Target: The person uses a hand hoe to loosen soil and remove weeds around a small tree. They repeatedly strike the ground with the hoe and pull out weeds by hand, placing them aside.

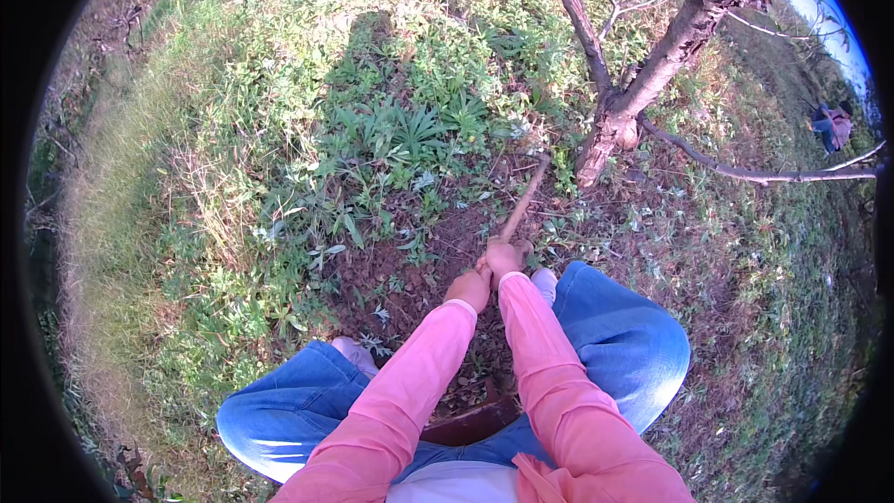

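My right hand point(504, 258) grips a wooden handle point(525, 199), which slants away from me toward the base of a tree trunk point(594, 154). Just behind it and slightly lower, my left hand point(468, 289) is closed on the same handle, close against the right. At the handle's far end, near low weeds, I cannot make out clearly whether a tool head is attached. Bare brown soil point(377, 276) with scattered leaves lies under and left of my hands. Between my bent legs a dark reddish-brown piece point(475, 423) shows; what it is I cannot tell.
The tree forks at upper right, and a low branch point(726, 169) reaches out to the right. Leafy weeds point(412, 129) grow ahead, with dry stalks point(220, 206) at left. My shoes point(545, 285) flank the soil. Another person point(831, 127) is far off at right.
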The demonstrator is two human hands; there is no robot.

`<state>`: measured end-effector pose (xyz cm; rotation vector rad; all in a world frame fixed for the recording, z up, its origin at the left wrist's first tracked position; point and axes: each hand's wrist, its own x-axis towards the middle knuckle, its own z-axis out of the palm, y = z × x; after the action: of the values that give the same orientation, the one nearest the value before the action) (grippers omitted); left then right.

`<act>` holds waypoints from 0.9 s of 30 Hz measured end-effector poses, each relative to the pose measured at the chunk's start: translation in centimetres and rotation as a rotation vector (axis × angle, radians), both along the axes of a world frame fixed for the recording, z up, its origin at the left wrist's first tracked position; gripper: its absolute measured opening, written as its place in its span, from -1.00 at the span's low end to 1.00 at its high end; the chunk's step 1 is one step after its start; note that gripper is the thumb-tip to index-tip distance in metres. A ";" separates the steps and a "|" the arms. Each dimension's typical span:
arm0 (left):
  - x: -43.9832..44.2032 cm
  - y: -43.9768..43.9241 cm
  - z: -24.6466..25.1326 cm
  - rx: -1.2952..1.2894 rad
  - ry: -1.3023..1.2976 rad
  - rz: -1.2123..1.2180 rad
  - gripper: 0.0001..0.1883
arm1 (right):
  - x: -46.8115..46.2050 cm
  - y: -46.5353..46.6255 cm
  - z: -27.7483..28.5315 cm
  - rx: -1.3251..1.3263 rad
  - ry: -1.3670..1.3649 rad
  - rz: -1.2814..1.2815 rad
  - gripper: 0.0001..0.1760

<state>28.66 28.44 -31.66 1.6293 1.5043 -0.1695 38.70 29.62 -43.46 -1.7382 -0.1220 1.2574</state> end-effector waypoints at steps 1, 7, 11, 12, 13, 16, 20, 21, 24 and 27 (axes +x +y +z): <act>-1.1 0.0 0.1 -0.018 0.015 0.007 -0.32 | -1.8 0.4 0.5 -0.059 0.075 0.045 -0.55; -13.4 -4.8 -0.5 -0.012 -0.041 -0.091 -0.35 | -14.0 -2.7 2.0 -0.280 -0.014 0.055 -0.61; -18.4 -11.6 -0.7 -0.144 0.050 0.059 -0.49 | -19.7 -9.3 3.2 -0.139 -0.567 0.401 -0.59; -20.4 -13.0 0.1 -0.127 0.046 0.069 -0.51 | -21.5 -9.8 5.3 -0.202 -0.129 0.234 -0.57; -21.5 -13.4 1.9 -0.079 0.018 0.035 -0.52 | -22.4 -10.3 6.9 -0.161 -0.184 0.230 -0.59; -25.0 -15.2 5.6 -0.055 -0.030 0.135 -0.54 | -23.7 -12.1 14.6 -0.067 -0.098 0.306 -0.63; -21.5 -17.3 11.3 -0.358 -0.142 0.593 -0.69 | -22.9 -14.5 15.8 -0.064 0.238 0.303 -0.63; -21.0 -17.8 11.4 -0.361 -0.183 0.525 -0.75 | -22.3 -14.9 16.2 -0.069 0.272 0.296 -0.63; -19.5 -18.7 11.0 -0.402 -0.291 0.353 -0.89 | -20.5 -15.9 15.3 -0.035 0.310 0.343 -0.63; -17.5 -18.6 9.7 -0.576 -0.429 0.434 -0.88 | -18.4 -16.1 14.2 -0.037 0.245 0.371 -0.64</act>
<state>11.13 9.85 -21.91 0.7986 1.2801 -0.0045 20.34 13.47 -29.26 -1.6243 -0.2890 1.7420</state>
